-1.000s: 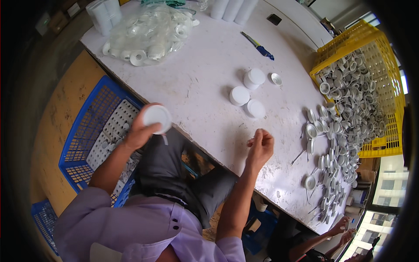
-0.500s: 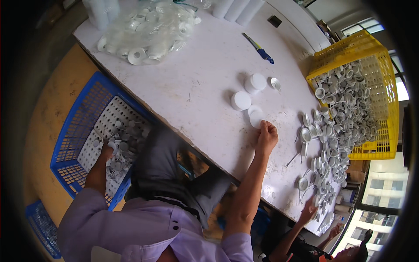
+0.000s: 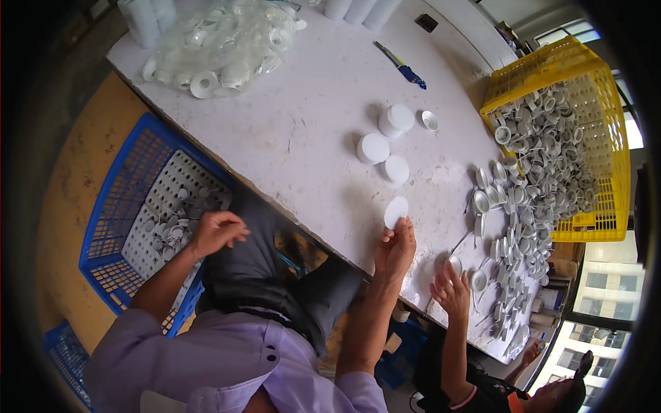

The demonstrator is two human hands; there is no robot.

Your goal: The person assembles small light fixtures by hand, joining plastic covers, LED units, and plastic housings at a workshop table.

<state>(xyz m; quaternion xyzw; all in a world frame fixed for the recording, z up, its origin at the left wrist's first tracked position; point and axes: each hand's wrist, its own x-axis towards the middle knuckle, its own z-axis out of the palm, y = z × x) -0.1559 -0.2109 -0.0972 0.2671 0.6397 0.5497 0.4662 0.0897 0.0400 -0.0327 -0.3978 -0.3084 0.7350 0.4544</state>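
My right hand [image 3: 395, 252] is raised above the near side of the table, thumb and fingers pinching a thin white round disc [image 3: 396, 211] by its lower edge. Beyond it stand short stacks of white discs [image 3: 372, 148], grouped close together, and a small silvery cup [image 3: 429, 120]. My left hand [image 3: 217, 233] is over the inner rim of the blue basket [image 3: 131, 165], beside my thigh. Its fingers are loosely bent and apart, with nothing visible in them. In the basket lie many small white-and-grey cup-shaped parts with thin stems [image 3: 172, 237].
A tipped yellow crate [image 3: 613, 131] spills metal cups with wires [image 3: 516, 241] across the table's right side. A co-worker's hand [image 3: 451, 290] reaches among them. A cutter knife [image 3: 403, 65], a clear bag of white rings [image 3: 220, 51] and white rolls [image 3: 361, 10] lie farther back.
My left hand has risen out of the basket towards my thigh. My right hand has lifted a disc from a stack and drawn it nearer. The co-worker's hand has moved left.
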